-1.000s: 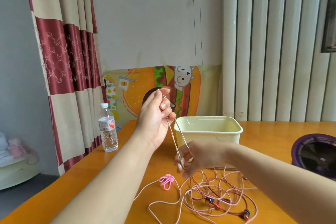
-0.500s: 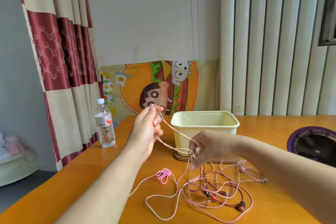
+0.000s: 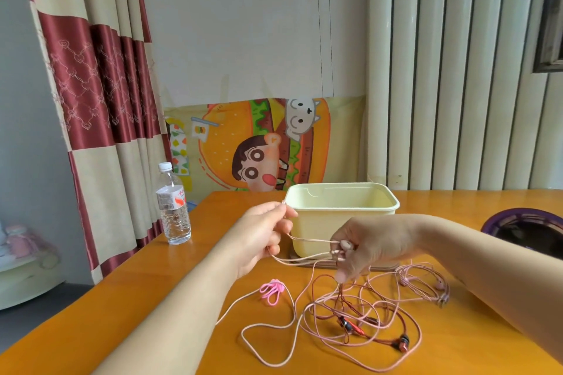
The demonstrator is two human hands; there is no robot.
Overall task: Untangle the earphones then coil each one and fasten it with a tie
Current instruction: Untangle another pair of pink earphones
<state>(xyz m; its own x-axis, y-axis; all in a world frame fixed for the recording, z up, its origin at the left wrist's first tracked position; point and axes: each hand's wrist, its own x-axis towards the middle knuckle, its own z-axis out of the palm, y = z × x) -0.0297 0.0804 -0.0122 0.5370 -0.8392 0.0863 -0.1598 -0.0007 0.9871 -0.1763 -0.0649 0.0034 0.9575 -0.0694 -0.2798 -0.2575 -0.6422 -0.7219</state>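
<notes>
**Desk:** How far along are we on the head camera?

**Me:** Early, I judge. My left hand [image 3: 265, 234] pinches a pink strand at its fingertips. My right hand [image 3: 368, 246] is curled round the pale earbuds. A short run of cable stretches between them. The rest of the earphones [image 3: 350, 323] lies tangled on the table [image 3: 122, 298] below my right hand, with pink and dark red cords crossing. Nothing is coiled.

**Desk:** And the ties?

**Me:** The ties [image 3: 272, 291] sit in a pink bunch just beside the tangle, untouched.

**Desk:** Anything in the way?

**Me:** The cream tub [image 3: 341, 216] stands right behind both hands. The water bottle [image 3: 173, 207] is well apart on the left, and a purple-rimmed object [image 3: 524, 222] sits at the right edge. The crossings are my real obstacle.
</notes>
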